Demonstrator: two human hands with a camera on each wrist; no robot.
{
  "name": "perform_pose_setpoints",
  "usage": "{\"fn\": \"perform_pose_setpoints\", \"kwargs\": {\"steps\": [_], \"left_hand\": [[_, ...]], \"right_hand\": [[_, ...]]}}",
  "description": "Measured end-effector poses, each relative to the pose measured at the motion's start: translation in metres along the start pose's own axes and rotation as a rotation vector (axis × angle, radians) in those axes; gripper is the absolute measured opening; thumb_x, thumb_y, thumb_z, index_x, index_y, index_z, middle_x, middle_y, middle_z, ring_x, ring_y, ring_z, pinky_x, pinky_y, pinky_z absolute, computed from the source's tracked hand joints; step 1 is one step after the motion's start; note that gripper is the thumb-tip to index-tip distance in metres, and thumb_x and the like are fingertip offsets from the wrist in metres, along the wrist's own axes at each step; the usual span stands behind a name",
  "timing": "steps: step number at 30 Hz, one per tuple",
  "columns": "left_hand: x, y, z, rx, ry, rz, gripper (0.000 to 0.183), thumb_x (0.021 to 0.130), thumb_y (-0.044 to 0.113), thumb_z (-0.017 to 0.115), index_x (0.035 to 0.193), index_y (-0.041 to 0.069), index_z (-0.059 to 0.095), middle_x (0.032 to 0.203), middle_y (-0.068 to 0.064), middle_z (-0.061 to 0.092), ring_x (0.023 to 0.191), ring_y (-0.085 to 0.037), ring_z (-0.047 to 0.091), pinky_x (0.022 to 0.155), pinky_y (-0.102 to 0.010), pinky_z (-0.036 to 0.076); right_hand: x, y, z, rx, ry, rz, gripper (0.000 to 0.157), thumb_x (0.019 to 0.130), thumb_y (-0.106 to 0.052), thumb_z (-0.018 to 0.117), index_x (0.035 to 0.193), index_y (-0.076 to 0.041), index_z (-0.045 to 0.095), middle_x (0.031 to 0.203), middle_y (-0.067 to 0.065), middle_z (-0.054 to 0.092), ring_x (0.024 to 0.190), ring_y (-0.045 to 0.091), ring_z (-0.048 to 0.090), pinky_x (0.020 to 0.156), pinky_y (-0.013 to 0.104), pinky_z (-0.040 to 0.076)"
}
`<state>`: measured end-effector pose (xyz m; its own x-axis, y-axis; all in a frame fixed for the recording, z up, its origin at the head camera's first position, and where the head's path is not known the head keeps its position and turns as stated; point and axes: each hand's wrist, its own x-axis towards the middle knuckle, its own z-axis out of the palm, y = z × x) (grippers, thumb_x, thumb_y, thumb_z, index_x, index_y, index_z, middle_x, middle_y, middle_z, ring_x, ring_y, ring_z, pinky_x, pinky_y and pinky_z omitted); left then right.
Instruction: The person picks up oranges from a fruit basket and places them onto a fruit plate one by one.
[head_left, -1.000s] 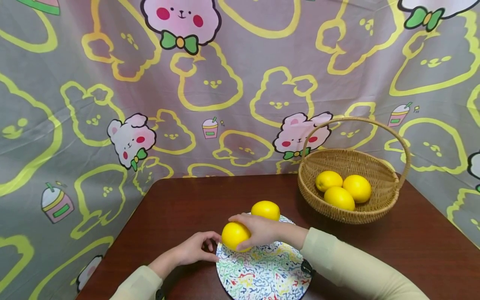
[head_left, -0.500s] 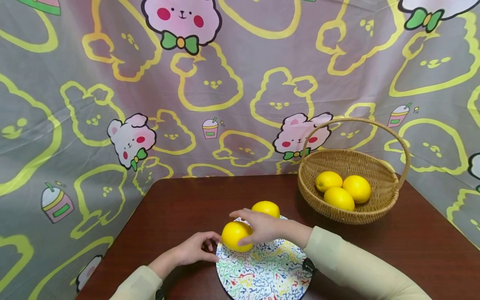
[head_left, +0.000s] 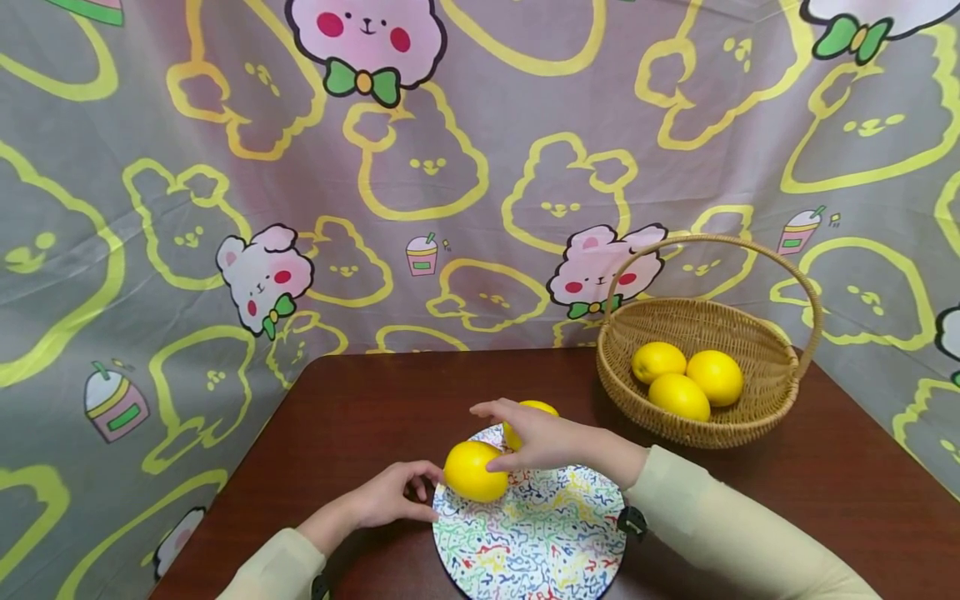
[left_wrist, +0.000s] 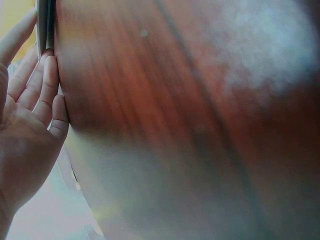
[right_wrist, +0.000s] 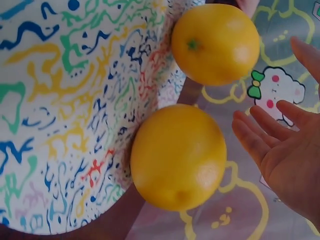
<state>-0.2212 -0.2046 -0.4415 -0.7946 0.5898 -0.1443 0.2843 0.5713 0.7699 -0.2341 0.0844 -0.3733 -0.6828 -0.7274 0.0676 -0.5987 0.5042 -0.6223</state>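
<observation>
Round white plate with multicoloured squiggles (head_left: 536, 542): set on the dark reddish-brown wooden table (head_left: 360, 396), toward the person's side (thin and dark along its lower left edge).
Glossy yellow oval fruit at the left (head_left: 474, 473): resting on the plate close to its left rim, with a small green mark in the right wrist view.
Second yellow oval fruit (right_wrist: 178, 157): resting at the plate's far edge, partly hidden in the head view.
Bare right hand (head_left: 538, 435): hovering above the plate beside both fruits, with fingers apart and clear of them in the right wrist view (overlapping the left fruit only from the head view).
Bare left hand (head_left: 396, 495): at the plate's left rim, with thumb and fingers apart and fingertips against the edge; cannot tell whether touching the left fruit.
Oval brown wicker basket with a tall arched handle (head_left: 767, 392): standing at the table's far right, with three yellow fruits (head_left: 680, 397) lying together inside.
Sleeves (head_left: 738, 529): pale cream.
Grey-pink cloth backdrop (head_left: 480, 108): hanging behind the table, printed with yellow outlines and white bears (green-bowed).
</observation>
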Motion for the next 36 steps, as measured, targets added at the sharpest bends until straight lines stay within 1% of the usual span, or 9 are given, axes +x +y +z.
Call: {"fn": "perform_pose_setpoints", "kwargs": {"steps": [3,7,10,14,19,25,27,34,36], "left_hand": [[0.0,0.0,0.0,0.008,0.001,0.002,0.045,0.08,0.021,0.082,0.119,0.01,0.062,0.097,0.002,0.058,0.082,-0.02,0.052,0.072,-0.027,0.044],[0.001,0.0,0.0,0.018,0.005,0.005,0.044,0.08,0.02,0.082,0.118,0.01,0.062,0.098,0.002,0.059,0.082,-0.02,0.052,0.072,-0.027,0.044],[0.001,0.0,0.0,0.016,0.007,0.007,0.044,0.08,0.02,0.082,0.118,0.011,0.062,0.098,0.002,0.059,0.082,-0.02,0.052,0.072,-0.027,0.044],[0.001,0.0,0.0,0.007,0.008,0.007,0.045,0.079,0.02,0.082,0.118,0.01,0.062,0.097,0.001,0.058,0.082,-0.02,0.052,0.071,-0.027,0.044],[0.0,0.0,0.0,0.006,0.006,0.002,0.045,0.08,0.02,0.082,0.118,0.01,0.062,0.097,0.001,0.058,0.082,-0.02,0.052,0.071,-0.028,0.043],[0.0,-0.001,0.0,0.02,0.003,-0.021,0.045,0.08,0.025,0.081,0.119,0.013,0.063,0.096,0.003,0.058,0.083,-0.019,0.053,0.072,-0.027,0.044],[0.0,-0.001,0.0,0.021,0.006,-0.023,0.044,0.08,0.025,0.081,0.119,0.014,0.063,0.096,0.003,0.058,0.083,-0.019,0.053,0.073,-0.027,0.044],[-0.002,-0.001,0.001,0.002,0.01,0.01,0.044,0.079,0.02,0.082,0.118,0.01,0.063,0.094,0.001,0.058,0.081,-0.019,0.052,0.071,-0.027,0.043],[-0.001,-0.001,0.001,0.005,0.01,0.009,0.044,0.079,0.021,0.082,0.118,0.011,0.063,0.094,0.002,0.058,0.081,-0.019,0.052,0.071,-0.027,0.043]], "right_hand": [[-0.004,-0.001,-0.006,0.0,0.021,-0.014,0.073,0.085,-0.036,0.075,0.145,-0.017,0.038,0.142,0.002,0.045,0.123,0.017,0.048,0.099,0.04,0.042],[-0.009,-0.001,-0.014,0.003,0.05,-0.026,0.073,0.085,-0.036,0.075,0.145,-0.018,0.039,0.141,0.002,0.046,0.124,0.022,0.048,0.099,0.043,0.042],[-0.012,-0.001,-0.019,0.012,0.073,-0.035,0.073,0.085,-0.036,0.076,0.145,-0.017,0.039,0.142,0.005,0.046,0.125,0.028,0.048,0.099,0.046,0.042],[-0.017,-0.001,-0.027,0.01,0.098,-0.04,0.074,0.084,-0.035,0.077,0.145,-0.017,0.039,0.141,0.007,0.046,0.125,0.029,0.049,0.098,0.049,0.042],[-0.025,0.0,-0.036,-0.013,0.116,-0.038,0.073,0.084,-0.033,0.077,0.145,-0.018,0.039,0.141,0.006,0.047,0.125,0.026,0.049,0.098,0.048,0.042],[-0.034,0.004,-0.047,-0.028,0.129,-0.054,0.073,0.085,-0.033,0.075,0.146,-0.016,0.038,0.141,0.009,0.046,0.125,0.027,0.049,0.096,0.045,0.044],[-0.037,0.005,-0.05,-0.032,0.134,-0.05,0.073,0.086,-0.033,0.075,0.146,-0.016,0.038,0.141,0.009,0.046,0.124,0.027,0.049,0.096,0.046,0.044],[-0.049,0.007,-0.064,-0.044,0.174,-0.012,0.072,0.086,-0.035,0.074,0.145,-0.017,0.039,0.14,0.006,0.047,0.124,0.027,0.048,0.098,0.048,0.042],[-0.053,0.006,-0.068,-0.042,0.185,0.0,0.072,0.086,-0.035,0.075,0.146,-0.017,0.038,0.14,0.006,0.047,0.124,0.027,0.048,0.098,0.049,0.042]]}}
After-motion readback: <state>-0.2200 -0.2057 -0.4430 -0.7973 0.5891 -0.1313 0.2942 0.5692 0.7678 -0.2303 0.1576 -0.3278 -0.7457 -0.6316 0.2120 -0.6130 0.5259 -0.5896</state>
